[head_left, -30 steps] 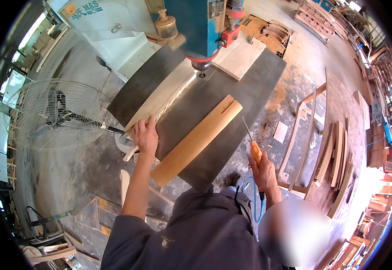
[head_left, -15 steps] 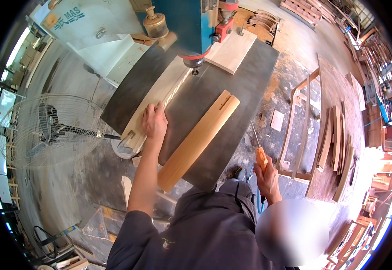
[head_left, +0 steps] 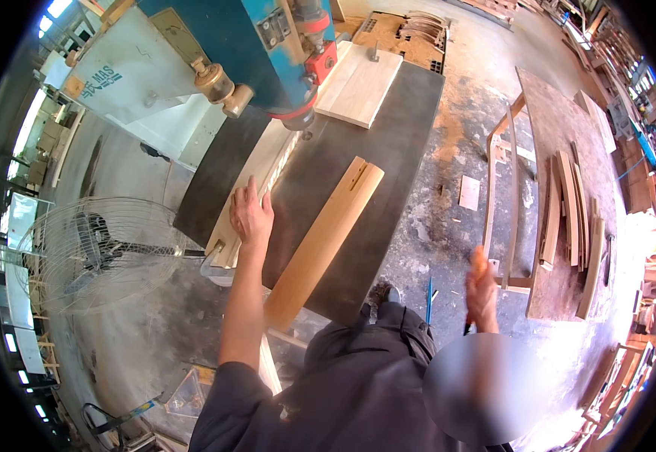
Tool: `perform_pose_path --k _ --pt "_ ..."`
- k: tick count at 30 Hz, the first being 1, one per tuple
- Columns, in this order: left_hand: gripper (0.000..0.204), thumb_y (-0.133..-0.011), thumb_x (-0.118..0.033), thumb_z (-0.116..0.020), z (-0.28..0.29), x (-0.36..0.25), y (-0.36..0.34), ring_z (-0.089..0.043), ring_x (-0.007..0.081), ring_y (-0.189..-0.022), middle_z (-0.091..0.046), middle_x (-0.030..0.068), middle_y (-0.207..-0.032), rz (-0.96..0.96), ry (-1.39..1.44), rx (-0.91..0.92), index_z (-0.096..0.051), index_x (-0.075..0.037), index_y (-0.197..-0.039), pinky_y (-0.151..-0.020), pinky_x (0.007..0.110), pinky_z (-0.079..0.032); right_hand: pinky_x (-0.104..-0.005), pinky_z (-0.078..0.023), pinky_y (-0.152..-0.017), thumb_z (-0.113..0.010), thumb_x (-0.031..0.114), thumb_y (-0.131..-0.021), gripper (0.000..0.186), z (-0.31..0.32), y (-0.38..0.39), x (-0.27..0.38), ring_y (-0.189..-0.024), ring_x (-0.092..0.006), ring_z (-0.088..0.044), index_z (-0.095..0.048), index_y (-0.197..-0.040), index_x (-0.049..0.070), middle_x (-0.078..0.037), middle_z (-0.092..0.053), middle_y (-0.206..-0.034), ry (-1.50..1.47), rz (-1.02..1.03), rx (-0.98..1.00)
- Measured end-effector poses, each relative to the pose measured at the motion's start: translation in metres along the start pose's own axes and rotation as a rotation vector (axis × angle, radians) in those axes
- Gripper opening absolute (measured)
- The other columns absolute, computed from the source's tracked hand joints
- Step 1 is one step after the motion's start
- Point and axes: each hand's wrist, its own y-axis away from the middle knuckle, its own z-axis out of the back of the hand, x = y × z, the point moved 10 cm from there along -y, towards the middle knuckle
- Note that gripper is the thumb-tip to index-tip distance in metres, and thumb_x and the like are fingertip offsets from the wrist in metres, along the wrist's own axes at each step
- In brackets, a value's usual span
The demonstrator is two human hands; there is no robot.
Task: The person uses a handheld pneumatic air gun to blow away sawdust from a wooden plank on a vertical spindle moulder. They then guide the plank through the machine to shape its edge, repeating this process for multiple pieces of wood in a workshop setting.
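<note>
My left hand [head_left: 252,215] rests with fingers stretched out on a long pale wooden fence [head_left: 269,160] along the dark metal machine table [head_left: 392,120]. A twisted pale strip runs along the fence's edge, close to my thumb. To the right of that hand a pale wooden rail [head_left: 326,241] lies aslant, a slot near its far end and its near end past the table edge. Off the table's right side, my right hand [head_left: 482,296] is closed around an orange-handled air blow gun [head_left: 480,260], smeared by motion. Its thin nozzle cannot be made out now.
The blue machine head [head_left: 249,53] stands over the table, near a pale board [head_left: 360,83]. A wire-caged fan [head_left: 102,252] is at the left. At the right, a low wooden bench [head_left: 550,128] carries several wooden strips [head_left: 567,211]. A blue hose [head_left: 430,300] hangs near my foot.
My right hand has moved rightward with the blow gun, away from the table. My left hand stays on the fence, its fingers now more stretched. The whole view has shifted and tilted slightly.
</note>
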Motion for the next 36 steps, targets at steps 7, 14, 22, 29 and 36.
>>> perform_pose_path --k 7,14,22,29,36 --pt "0.058 -0.085 -0.028 -0.082 0.044 -0.119 0.101 -0.057 0.037 -0.119 -0.056 0.0149 -0.134 -0.25 0.289 0.348 -0.065 -0.015 -0.138 -0.098 0.05 -0.05 -0.0542 -0.05 -0.102 -0.051 0.02 -0.102 0.058 0.111 -0.048 -0.238 -0.127 -0.0441 -0.061 -0.034 -0.158 0.014 -0.027 -0.061 -0.141 0.452 -0.223 -0.139" --pt "0.06 -0.085 -0.03 -0.081 0.031 -0.106 0.132 -0.051 0.0423 -0.128 -0.049 0.0196 -0.146 -0.124 0.153 0.367 -0.063 -0.017 -0.142 -0.107 0.053 -0.046 -0.057 -0.05 -0.098 -0.053 0.041 -0.106 0.058 0.146 -0.066 -0.327 -0.12 -0.0451 -0.061 -0.034 -0.159 0.025 -0.026 -0.059 -0.135 0.888 -0.5 -0.044" --pt "0.059 -0.088 -0.029 -0.076 0.057 -0.054 0.13 -0.051 0.0441 -0.13 -0.051 0.0211 -0.148 -0.06 -0.115 0.252 -0.062 -0.013 -0.144 -0.112 0.056 -0.042 -0.0615 -0.04 -0.113 -0.053 0.066 -0.099 0.087 0.175 -0.067 -0.357 -0.137 -0.0496 -0.05 -0.029 -0.163 0.013 -0.03 -0.051 -0.149 0.781 -0.783 0.031" --pt "0.05 -0.092 -0.027 -0.071 0.032 -0.026 0.096 -0.048 0.0384 -0.139 -0.057 0.0135 -0.148 -0.173 -0.123 0.145 -0.064 -0.003 -0.136 -0.114 0.054 -0.04 -0.0556 -0.045 -0.113 -0.055 0.042 -0.103 0.059 0.174 -0.075 -0.3 -0.137 -0.0391 -0.055 -0.052 -0.151 0.008 -0.014 -0.06 -0.148 0.933 -0.621 -0.118" --pt "0.053 -0.091 -0.025 -0.072 0.022 -0.008 0.092 -0.052 0.0361 -0.133 -0.06 0.0122 -0.146 -0.166 0.053 0.153 -0.063 -0.003 -0.138 -0.111 0.053 -0.042 -0.0473 -0.054 -0.102 -0.065 0.017 -0.096 0.041 -0.041 -0.016 0.099 -0.121 -0.0363 -0.066 -0.065 -0.136 0.007 -0.016 -0.069 -0.133 -0.042 0.363 -0.175"
